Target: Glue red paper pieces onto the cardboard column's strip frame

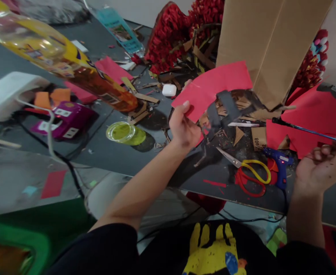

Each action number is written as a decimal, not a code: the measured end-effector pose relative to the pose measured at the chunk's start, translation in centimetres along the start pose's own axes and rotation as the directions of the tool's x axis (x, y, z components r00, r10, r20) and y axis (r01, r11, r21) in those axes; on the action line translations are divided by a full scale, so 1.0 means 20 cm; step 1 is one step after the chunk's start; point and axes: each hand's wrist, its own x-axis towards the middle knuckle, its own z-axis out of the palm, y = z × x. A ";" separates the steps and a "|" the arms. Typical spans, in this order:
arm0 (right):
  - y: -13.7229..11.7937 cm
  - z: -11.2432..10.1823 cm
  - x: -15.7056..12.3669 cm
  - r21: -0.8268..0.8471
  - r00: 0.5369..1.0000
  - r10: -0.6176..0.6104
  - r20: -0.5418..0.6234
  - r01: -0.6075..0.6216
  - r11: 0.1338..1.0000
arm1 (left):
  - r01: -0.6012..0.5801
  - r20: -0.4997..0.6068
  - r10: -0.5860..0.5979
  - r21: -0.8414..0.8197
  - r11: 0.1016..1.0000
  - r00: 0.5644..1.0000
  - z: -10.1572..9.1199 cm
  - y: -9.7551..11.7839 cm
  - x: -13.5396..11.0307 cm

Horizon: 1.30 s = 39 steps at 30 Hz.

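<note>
My left hand (183, 126) is closed on the lower left corner of a red paper sheet (214, 88) and holds it up over the dark table (122, 152). The sheet has dark painted patches along its lower edge. My right hand (322, 168) is at the right, fingers curled around the end of a thin blue-handled brush (308, 130) whose dark tip points left toward the sheet. Below the sheet lie scissors (251, 173) with yellow and red handles and a blue glue gun (278, 164).
A tall cardboard piece (271, 42) stands behind the sheet, with red flower heaps (170, 34) beside it. A yellow lid (122, 131), a purple box (67, 118), a big tilted bottle (70, 65), a white earbud case (169, 89) and cardboard scraps lie to the left. More red paper (314, 114) lies at the right.
</note>
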 end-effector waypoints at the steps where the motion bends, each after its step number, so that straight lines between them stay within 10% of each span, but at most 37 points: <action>1: 0.00 0.00 0.00 0.000 1.000 -0.005 0.007 0.005 1.000 | 0.001 0.036 0.001 -0.033 0.999 0.999 0.02 0.00 -0.01; 13: 0.03 -0.02 0.01 -0.085 0.994 -0.080 0.078 0.086 0.993 | -0.246 0.207 0.213 0.147 0.958 0.955 -0.02 -0.10 -0.05; 22: 0.05 -0.03 -0.01 -0.147 0.990 -0.090 0.110 0.106 0.983 | -0.544 0.315 0.484 0.138 0.827 0.816 -0.04 -0.15 0.05; 39: 0.03 0.02 -0.06 -0.160 0.961 -0.206 0.187 0.237 0.958 | -0.518 0.262 0.451 0.319 0.794 0.853 -0.05 -0.11 0.02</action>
